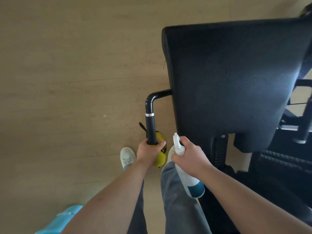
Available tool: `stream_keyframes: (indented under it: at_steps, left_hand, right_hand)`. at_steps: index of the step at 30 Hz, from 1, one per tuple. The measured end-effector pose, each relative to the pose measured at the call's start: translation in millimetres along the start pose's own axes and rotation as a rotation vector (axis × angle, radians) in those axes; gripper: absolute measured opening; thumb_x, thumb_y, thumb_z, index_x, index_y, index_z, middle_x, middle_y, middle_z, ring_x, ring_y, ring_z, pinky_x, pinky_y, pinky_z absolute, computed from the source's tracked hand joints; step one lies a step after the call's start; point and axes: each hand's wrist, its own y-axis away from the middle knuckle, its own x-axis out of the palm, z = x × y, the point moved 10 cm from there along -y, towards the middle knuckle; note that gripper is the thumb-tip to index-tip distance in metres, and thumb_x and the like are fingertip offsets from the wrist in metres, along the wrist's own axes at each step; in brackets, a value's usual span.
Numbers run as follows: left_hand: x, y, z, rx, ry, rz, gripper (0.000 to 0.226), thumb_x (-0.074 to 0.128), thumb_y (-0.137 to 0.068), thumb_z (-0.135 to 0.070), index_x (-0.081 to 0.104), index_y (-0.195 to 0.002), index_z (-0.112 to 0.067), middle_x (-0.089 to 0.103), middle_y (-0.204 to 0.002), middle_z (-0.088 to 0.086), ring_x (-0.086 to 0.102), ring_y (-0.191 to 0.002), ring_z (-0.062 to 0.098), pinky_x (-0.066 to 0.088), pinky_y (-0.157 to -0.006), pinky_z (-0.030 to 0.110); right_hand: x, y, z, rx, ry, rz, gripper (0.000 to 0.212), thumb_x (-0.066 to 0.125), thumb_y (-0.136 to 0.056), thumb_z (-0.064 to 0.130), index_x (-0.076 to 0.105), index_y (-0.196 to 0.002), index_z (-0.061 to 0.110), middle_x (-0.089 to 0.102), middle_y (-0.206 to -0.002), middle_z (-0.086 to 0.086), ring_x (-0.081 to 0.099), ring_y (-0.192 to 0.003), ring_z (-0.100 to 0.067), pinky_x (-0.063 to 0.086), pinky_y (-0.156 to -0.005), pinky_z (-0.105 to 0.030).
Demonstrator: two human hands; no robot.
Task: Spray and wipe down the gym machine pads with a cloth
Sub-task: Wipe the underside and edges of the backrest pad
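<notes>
A large black textured seat pad (233, 78) of the gym machine fills the upper right. A black handle bar (150, 125) bends out from its left side. My left hand (148, 153) grips the lower end of this handle together with a yellow cloth (160, 157). My right hand (190, 157) holds a white spray bottle (185, 176) with a blue base by its neck. Its nozzle points up toward the pad's near edge.
Black machine frame parts (287, 132) and a ribbed strap (219, 152) sit to the right and below the pad. My white shoe (127, 157) stands on the light wood floor (67, 81). A light blue object (62, 220) shows at the lower left.
</notes>
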Motion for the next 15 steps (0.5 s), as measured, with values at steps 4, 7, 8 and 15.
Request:
stream_keyframes:
  at_steps: [4,7,8,15]
  left_hand:
    - [-18.9,-13.0,-61.3,0.200,-0.044,-0.036,0.032,0.086,-0.078,-0.041,0.065,-0.095,-0.023,0.073,-0.091,-0.001,0.070,-0.090,0.017,0.054,-0.076,0.030]
    - [-33.8,-20.3,-118.1,0.349,-0.005,-0.080,0.039,0.085,-0.077,-0.044,0.066,-0.104,-0.024,0.074,-0.095,-0.002,0.070,-0.091,0.012,0.054,-0.080,0.027]
    - [-35.2,-19.7,-122.1,0.365,0.046,-0.089,0.044,0.085,-0.078,-0.041,0.066,-0.114,-0.025,0.074,-0.100,-0.006,0.069,-0.094,0.007,0.054,-0.082,0.021]
    - [-24.5,7.8,-73.6,0.195,-0.376,-0.069,0.046,0.068,-0.092,-0.054,0.059,-0.122,-0.021,0.060,-0.101,-0.006,0.060,-0.095,0.017,0.047,-0.079,0.032]
  right_hand:
    - [6.9,-0.6,-6.6,0.026,-0.007,0.019,0.054,0.067,-0.089,0.028,0.047,-0.138,0.037,0.065,-0.097,0.004,0.066,-0.084,-0.015,0.057,-0.068,-0.032]
    - [7.4,-0.2,-8.2,0.021,-0.015,0.019,0.047,0.068,-0.089,0.027,0.050,-0.132,0.034,0.065,-0.096,0.003,0.065,-0.083,-0.015,0.053,-0.063,-0.030]
    - [6.1,-1.0,-7.6,0.015,-0.023,0.013,0.045,0.069,-0.089,0.027,0.051,-0.130,0.034,0.065,-0.096,0.003,0.065,-0.083,-0.015,0.052,-0.062,-0.029]
    - [-2.5,0.3,7.2,-0.004,-0.041,-0.024,0.052,0.067,-0.090,0.027,0.047,-0.137,0.035,0.063,-0.095,0.007,0.063,-0.082,-0.013,0.047,-0.060,-0.027]
